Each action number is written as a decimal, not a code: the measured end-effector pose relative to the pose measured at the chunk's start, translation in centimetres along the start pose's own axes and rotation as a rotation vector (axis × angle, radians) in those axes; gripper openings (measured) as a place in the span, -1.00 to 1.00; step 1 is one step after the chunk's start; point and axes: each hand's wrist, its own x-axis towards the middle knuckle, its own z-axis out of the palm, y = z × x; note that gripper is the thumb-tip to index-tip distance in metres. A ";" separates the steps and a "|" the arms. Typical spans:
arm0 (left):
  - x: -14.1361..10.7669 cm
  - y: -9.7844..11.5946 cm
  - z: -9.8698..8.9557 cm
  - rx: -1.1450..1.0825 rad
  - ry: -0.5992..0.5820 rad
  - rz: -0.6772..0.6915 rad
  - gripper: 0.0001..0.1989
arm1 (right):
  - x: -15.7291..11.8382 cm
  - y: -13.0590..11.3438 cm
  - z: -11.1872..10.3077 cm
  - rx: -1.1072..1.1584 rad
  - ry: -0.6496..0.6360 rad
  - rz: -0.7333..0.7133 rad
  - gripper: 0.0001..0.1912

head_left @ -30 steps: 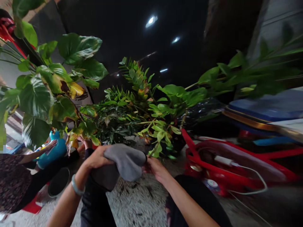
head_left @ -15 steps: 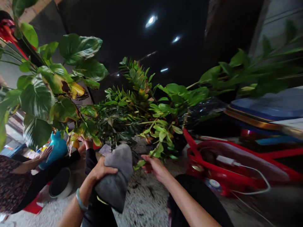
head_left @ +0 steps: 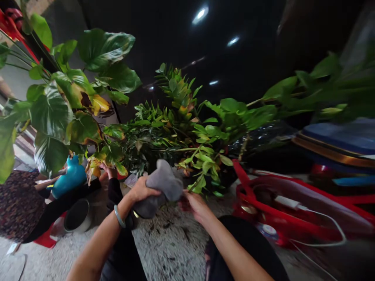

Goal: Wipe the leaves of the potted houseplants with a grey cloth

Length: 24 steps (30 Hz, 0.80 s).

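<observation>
My left hand (head_left: 142,194) grips a soft grey cloth (head_left: 167,183), the thumb lying across its near side. The cloth is folded and bunched, and its right end reaches the fingers of my right hand (head_left: 193,203). My right hand is closed at the tip of a leafy green stem (head_left: 199,183) that hangs from the potted plant in front of me. The cloth and motion blur partly cover those fingertips. Fallen bits lie on the gritty floor (head_left: 172,242) below both hands.
Large-leaved foliage (head_left: 52,111) with yellowed edges leans in at the left. Beyond it sits another person in a patterned top (head_left: 17,203), near a turquoise vessel (head_left: 68,177) and a dark-lined bucket (head_left: 77,216). A red plastic chair (head_left: 243,199) with a white cable (head_left: 336,222) stands right.
My left hand has moved up and right, bringing the cloth against my right hand's fingers. The leaf that stuck out past my right fingertips is now hidden. The view has shifted slightly.
</observation>
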 end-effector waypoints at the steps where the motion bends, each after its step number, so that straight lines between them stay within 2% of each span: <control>1: -0.8 -0.2 0.3 -0.008 -0.077 -0.006 -0.60 | 0.2 0.1 -0.2 0.000 0.007 -0.006 -0.95; 3: -2.0 0.7 -0.2 -0.043 -0.170 0.024 -0.56 | 0.4 0.4 -0.6 0.008 0.011 -0.015 -0.91; 4: -2.2 1.7 -1.0 -0.061 -0.153 0.054 -0.52 | 0.4 0.4 -0.7 0.016 -0.002 -0.017 -0.91; 6: -1.9 3.9 -2.9 -0.084 -0.011 0.117 -0.47 | 0.3 0.3 -0.9 0.024 -0.034 -0.010 -0.94; 8: -0.9 5.4 -4.6 -0.102 0.184 0.160 -0.47 | 0.0 0.0 -0.8 0.016 -0.047 0.008 -0.91; 9: -0.4 5.5 -5.1 -0.109 0.256 0.168 -0.48 | -0.1 -0.1 -0.7 0.009 -0.044 0.016 -0.90; 11: 0.3 4.5 -5.3 -0.078 0.306 0.156 -0.50 | -0.3 -0.4 -0.4 -0.003 -0.022 0.029 -0.92; 13: -0.1 2.4 -4.5 0.037 0.238 0.126 -0.49 | -0.4 -0.4 -0.1 -0.004 -0.007 0.032 -0.95; 16: -2.4 -0.5 -3.3 0.198 0.026 0.069 -0.52 | -0.4 -0.3 0.1 0.002 0.008 0.029 -0.97; 18: -4.1 -0.9 -3.6 0.176 -0.060 0.044 -0.49 | -0.2 -0.1 0.1 0.013 -0.001 0.026 -0.97; 19: -4.8 -0.6 -4.1 0.131 -0.054 0.043 -0.46 | -0.1 -0.1 0.1 0.016 -0.008 0.025 -0.97; 21: -5.3 0.6 -5.6 0.024 0.066 0.070 -0.42 | 0.0 -0.1 0.1 0.014 -0.022 0.029 -0.94; 24: -4.3 1.8 -7.6 -0.039 0.386 0.126 -0.52 | 0.0 -0.2 0.4 0.003 -0.027 0.047 -0.93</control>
